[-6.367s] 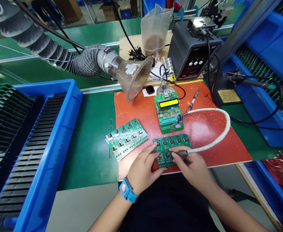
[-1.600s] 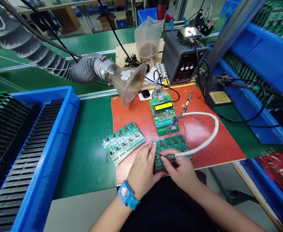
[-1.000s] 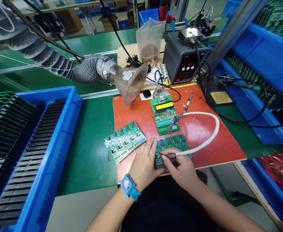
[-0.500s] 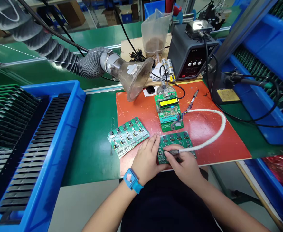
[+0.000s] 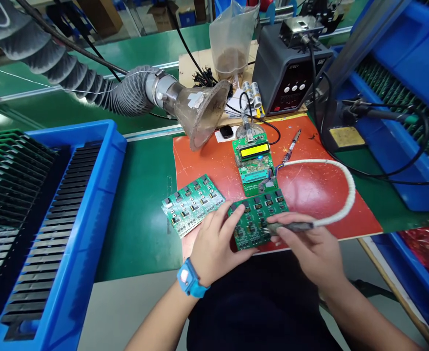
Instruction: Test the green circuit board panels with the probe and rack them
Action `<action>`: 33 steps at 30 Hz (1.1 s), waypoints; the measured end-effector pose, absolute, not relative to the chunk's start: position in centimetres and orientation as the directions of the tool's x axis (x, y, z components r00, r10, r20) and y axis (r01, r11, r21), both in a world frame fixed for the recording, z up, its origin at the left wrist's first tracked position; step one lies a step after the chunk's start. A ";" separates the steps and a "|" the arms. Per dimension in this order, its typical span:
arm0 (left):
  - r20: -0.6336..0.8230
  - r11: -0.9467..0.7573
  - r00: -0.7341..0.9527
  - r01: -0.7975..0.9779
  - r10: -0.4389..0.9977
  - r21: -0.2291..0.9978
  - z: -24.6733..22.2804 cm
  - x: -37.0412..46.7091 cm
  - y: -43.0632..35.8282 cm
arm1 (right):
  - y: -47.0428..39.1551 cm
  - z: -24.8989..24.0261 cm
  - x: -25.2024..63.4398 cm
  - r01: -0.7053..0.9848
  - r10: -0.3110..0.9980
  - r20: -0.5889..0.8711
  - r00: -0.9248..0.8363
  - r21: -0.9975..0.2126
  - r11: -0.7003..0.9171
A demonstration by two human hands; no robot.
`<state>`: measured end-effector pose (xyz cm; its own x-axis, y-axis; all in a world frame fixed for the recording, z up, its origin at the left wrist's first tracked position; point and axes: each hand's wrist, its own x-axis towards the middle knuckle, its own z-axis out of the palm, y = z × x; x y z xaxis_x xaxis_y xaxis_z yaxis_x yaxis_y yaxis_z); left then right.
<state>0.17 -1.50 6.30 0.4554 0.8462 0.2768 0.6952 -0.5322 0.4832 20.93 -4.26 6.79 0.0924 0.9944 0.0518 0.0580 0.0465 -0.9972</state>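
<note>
My right hand (image 5: 315, 246) grips a dark probe (image 5: 293, 226) whose white-sleeved cable (image 5: 349, 187) loops back to a green programmer board. The probe's pin end is at the middle of a green circuit board (image 5: 249, 226), near its small parts; exact contact is hard to see. My left hand (image 5: 217, 239) holds that board by its left side, fingers over the top and thumb along the near edge. Behind it lies the programmer board (image 5: 254, 165) with a lit yellow display (image 5: 254, 150). A stack of similar circuit boards (image 5: 192, 202) rests left of my left hand.
A fume extraction hood (image 5: 207, 114) hangs over the orange mat (image 5: 309, 195). A soldering station (image 5: 287, 73) and a pen (image 5: 292, 145) are behind. Blue bins (image 5: 104, 180) with racked boards stand left and right. A yellow sponge (image 5: 347, 137) sits at right.
The probe in my right hand has moved right, from the board's left part to its middle. The left fingers have spread somewhat, and the held board appears slightly shifted and turned.
</note>
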 end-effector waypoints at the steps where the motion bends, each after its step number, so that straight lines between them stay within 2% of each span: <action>1: 0.294 -0.533 0.444 0.705 0.846 0.468 6.6 -0.7 -1.5 | -4.2 6.8 21.8 0.048 0.989 0.064 0.137 -0.997 0.057; 6: 0.438 -0.453 0.259 0.783 0.861 0.427 6.9 -6.4 -0.6 | -3.4 4.5 26.0 0.133 0.960 0.054 0.274 -0.991 0.018; 9: 0.425 -0.366 0.160 0.806 0.891 0.465 5.7 -9.0 0.1 | -3.3 3.1 26.9 0.201 0.961 0.032 0.276 -0.979 -0.025; 16: 0.396 -0.355 0.174 0.820 0.902 0.449 3.5 -9.8 0.5 | -3.4 2.5 26.4 0.274 0.978 0.044 0.205 -0.962 -0.014; 25: 0.411 -0.344 0.144 0.814 0.900 0.468 3.6 -9.9 0.3 | -3.7 1.7 27.3 0.372 0.993 0.032 0.112 -0.928 -0.012; 30: 0.393 -0.324 0.142 0.833 0.909 0.448 3.6 -9.9 0.3 | -3.4 2.2 27.1 0.492 0.995 0.079 0.054 -0.870 0.042; 33: 0.386 -0.321 0.146 0.839 0.911 0.440 3.7 -9.9 0.3 | -3.2 2.3 27.0 0.506 0.995 0.092 0.043 -0.861 0.058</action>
